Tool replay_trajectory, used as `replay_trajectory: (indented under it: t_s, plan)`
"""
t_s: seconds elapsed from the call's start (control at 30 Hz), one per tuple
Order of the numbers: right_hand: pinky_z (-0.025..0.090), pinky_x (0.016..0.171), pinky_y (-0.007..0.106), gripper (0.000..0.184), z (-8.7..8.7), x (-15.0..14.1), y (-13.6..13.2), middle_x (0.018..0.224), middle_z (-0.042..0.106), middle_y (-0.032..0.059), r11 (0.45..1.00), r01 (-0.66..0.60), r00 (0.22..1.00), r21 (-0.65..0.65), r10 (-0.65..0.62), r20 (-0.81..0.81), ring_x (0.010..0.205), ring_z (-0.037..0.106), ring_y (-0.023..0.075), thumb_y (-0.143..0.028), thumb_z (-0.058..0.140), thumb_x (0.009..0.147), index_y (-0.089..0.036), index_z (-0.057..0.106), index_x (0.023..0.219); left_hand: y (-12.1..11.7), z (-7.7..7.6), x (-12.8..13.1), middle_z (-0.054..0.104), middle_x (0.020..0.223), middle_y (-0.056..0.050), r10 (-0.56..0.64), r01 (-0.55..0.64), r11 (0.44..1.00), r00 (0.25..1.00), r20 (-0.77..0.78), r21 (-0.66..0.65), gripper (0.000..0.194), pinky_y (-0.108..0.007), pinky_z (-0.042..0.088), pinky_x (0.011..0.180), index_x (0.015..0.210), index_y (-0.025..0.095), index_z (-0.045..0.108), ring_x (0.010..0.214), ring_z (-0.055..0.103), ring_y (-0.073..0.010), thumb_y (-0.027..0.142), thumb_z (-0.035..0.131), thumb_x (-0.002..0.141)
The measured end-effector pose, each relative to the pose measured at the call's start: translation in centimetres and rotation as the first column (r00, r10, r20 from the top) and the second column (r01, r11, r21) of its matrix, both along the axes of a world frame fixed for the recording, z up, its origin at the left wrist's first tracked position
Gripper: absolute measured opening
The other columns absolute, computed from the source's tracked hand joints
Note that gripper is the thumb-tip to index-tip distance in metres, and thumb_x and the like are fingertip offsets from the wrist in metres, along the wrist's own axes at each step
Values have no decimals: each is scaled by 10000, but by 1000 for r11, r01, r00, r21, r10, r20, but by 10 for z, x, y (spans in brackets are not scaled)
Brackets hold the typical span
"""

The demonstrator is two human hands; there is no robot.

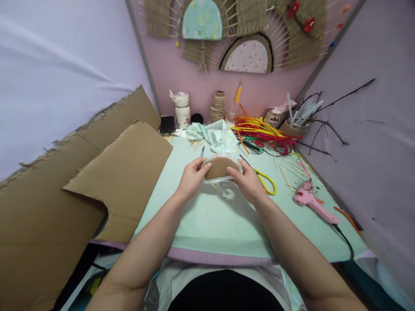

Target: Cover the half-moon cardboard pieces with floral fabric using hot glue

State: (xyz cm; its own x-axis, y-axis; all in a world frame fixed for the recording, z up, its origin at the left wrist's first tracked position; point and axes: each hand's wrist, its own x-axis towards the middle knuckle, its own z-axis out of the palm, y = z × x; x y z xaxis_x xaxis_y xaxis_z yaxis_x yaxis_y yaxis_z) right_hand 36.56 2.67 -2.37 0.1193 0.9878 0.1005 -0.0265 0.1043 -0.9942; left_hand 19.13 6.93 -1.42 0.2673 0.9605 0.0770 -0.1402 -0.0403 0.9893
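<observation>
A rounded brown cardboard piece, with white material around its rim, is held up over the middle of the table. My left hand grips its left end, thumb on the brown face. At the right end, my right hand pinches it the same way. A wisp of white material hangs just below the piece. Yellow-handled scissors lie beside my right hand, their blades partly hidden. Behind the piece lies crumpled pale patterned fabric.
Large cardboard sheets lean along the left side. A pink glue gun with a black cord lies at right, near thin sticks. Red and yellow pipe cleaners, a twine spool and a white bottle stand toward the back wall.
</observation>
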Motion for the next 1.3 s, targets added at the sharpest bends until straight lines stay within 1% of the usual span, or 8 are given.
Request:
replay_trajectory:
  t_s: [0.1,0.23,0.4,0.53,0.63,0.77,1.0,1.3]
  plan:
    - [520,777,323,334,4,7,1,1017,714,22,995,16,996,95,-24,87,926,646,219,-375,692,761,-223,671,1057,-1,1,-1,712,906,-34,16,1,991,992,-123,135,248,-259,457,733,934,165,706,833,616,-172,349,631,785]
    - [465,942,366,338,2,3,-1,1159,690,38,964,125,960,234,-177,215,1088,608,232,-304,673,791,-230,685,1120,-6,1,2,718,1060,-65,151,-97,958,971,-186,271,258,-304,464,868,1015,186,719,984,634,-201,303,628,804]
    - [479,920,352,332,-2,-4,-5,1134,697,47,892,183,897,413,-323,301,1045,628,206,-234,619,841,-261,672,1167,-10,-4,4,718,1047,-48,282,-82,772,933,-224,630,267,-298,486,862,1103,246,687,953,644,-163,234,559,870]
    - [504,845,328,309,-1,-7,-7,1046,710,45,855,165,881,492,-352,316,957,640,185,-202,585,866,-273,680,1152,-7,-7,3,674,1115,-73,262,53,673,916,-305,738,338,-301,481,886,1215,250,616,1007,618,-155,193,479,912]
    - [505,834,329,286,-1,-7,-7,1029,707,45,854,166,888,493,-346,302,946,639,185,-210,579,872,-275,694,1126,-4,-8,2,650,1126,-101,242,112,678,899,-365,726,354,-315,481,884,1249,224,591,1013,605,-171,213,461,920]
    - [500,847,336,259,-1,-5,-5,1038,706,48,875,190,903,446,-334,270,962,638,194,-243,583,869,-264,712,1092,-1,-6,0,619,1170,-110,160,173,743,892,-422,647,398,-349,456,928,1298,224,548,1069,575,-201,249,482,906]
    - [473,916,379,271,3,-2,-4,1102,701,60,907,250,919,338,-332,212,1027,620,221,-307,582,858,-247,718,1084,-3,-1,-1,582,1294,-92,13,174,843,939,-343,508,433,-355,386,1020,1293,240,554,1198,516,-216,297,557,863]
    - [460,937,369,272,4,-1,-5,1107,696,61,876,315,905,366,-393,162,1051,613,215,-298,592,859,-244,711,1098,-10,1,2,464,1432,-91,68,168,809,925,-373,563,432,-375,437,986,1297,256,547,1321,420,-234,274,549,866]
